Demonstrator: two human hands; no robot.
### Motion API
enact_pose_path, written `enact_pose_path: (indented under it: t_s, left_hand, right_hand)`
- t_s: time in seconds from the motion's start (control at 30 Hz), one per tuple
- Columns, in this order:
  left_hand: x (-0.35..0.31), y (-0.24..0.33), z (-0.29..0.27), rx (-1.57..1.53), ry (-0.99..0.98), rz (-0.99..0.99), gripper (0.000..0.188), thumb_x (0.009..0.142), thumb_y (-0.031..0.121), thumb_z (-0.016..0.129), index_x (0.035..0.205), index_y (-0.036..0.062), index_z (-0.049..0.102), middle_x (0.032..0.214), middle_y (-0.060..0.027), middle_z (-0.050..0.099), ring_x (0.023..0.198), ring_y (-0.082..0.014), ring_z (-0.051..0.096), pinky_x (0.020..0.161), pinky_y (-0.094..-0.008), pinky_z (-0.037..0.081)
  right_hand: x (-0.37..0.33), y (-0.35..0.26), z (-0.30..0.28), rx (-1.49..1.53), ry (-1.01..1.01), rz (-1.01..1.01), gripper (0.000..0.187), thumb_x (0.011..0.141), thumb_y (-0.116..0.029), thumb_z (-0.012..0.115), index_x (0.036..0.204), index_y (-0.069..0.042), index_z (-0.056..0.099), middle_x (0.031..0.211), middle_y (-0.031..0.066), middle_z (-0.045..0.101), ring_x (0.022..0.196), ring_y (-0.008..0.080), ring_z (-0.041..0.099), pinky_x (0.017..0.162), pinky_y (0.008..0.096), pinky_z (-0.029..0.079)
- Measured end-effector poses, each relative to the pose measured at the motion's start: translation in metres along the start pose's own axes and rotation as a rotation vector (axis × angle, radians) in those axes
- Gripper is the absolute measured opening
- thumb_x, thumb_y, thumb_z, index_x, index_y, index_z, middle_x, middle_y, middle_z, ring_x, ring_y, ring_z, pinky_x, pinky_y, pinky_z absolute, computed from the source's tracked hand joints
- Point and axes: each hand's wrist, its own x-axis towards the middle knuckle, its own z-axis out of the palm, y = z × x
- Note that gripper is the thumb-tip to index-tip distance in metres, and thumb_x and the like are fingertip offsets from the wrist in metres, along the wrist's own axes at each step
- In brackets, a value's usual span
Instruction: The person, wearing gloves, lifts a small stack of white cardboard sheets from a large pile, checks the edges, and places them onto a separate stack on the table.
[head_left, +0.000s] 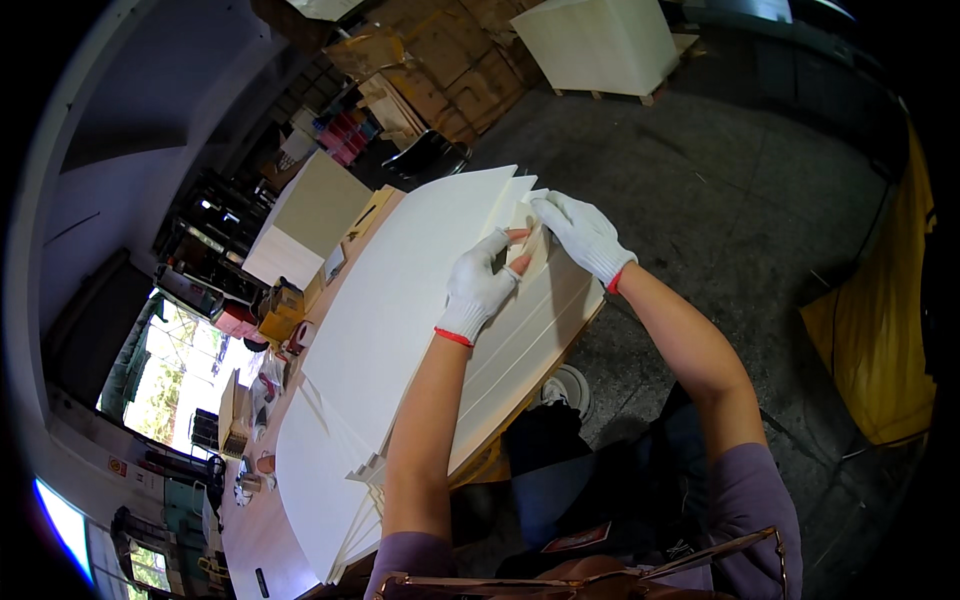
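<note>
A stack of thin, curved white panels (390, 290) lies fanned out on a long table, with stepped edges towards me. Both hands wear white knit gloves with red cuffs. Over the stack's near edge is my left hand (480, 285), its bare fingertips poking out of the glove. Its thumb and finger are spread, their tips touching a small pale piece (538, 250) at the far end. My right hand (582, 236) curls over the far corner of the panels, fingers bent round the edge. Its fingertips are partly hidden by the glove and the corner.
Along the table's far side stand a pale box-shaped block (315, 205), a yellow box (282, 310) and small tools. A black chair (428, 155) is beyond the table end. Stacked cartons (450, 65) and a palletised white stack (600, 45) stand behind; yellow sheeting (870, 340) hangs right.
</note>
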Motion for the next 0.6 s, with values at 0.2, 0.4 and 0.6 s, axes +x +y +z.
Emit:
enact_pose_path:
  t_s: [0.2,0.4,0.6]
  left_hand:
    - [-0.002,-0.004,0.004,-0.014,0.122,0.081,0.034,0.103,0.013,0.053,0.134,0.0081,0.066,0.115,-0.0098,0.073,0.108,-0.0198,0.064,0.101,-0.0313,0.046]
    - [-0.002,0.006,0.003,0.072,-0.017,-0.044,0.032,0.100,0.021,0.060,0.131,0.0177,0.068,0.115,-0.0168,0.074,0.105,-0.0334,0.071,0.092,-0.0364,0.053]
    - [-0.002,-0.001,0.009,0.042,0.159,0.113,0.031,0.101,0.014,0.057,0.130,0.0104,0.068,0.097,-0.0081,0.070,0.090,-0.0167,0.062,0.088,-0.0282,0.050]
  right_hand:
    - [-0.002,-0.007,-0.003,-0.025,-0.032,0.044,0.058,0.103,-0.059,0.043,0.128,-0.012,0.065,0.113,0.0211,0.071,0.108,0.0423,0.065,0.092,0.0469,0.050]
    - [-0.001,0.001,0.000,0.002,-0.008,0.020,0.056,0.103,-0.058,0.043,0.125,-0.012,0.065,0.112,0.0213,0.071,0.106,0.0419,0.066,0.091,0.0471,0.050]
    - [-0.004,-0.007,-0.004,0.037,0.001,0.003,0.054,0.103,-0.058,0.043,0.119,-0.011,0.066,0.107,0.0212,0.071,0.103,0.0423,0.066,0.088,0.0478,0.050]
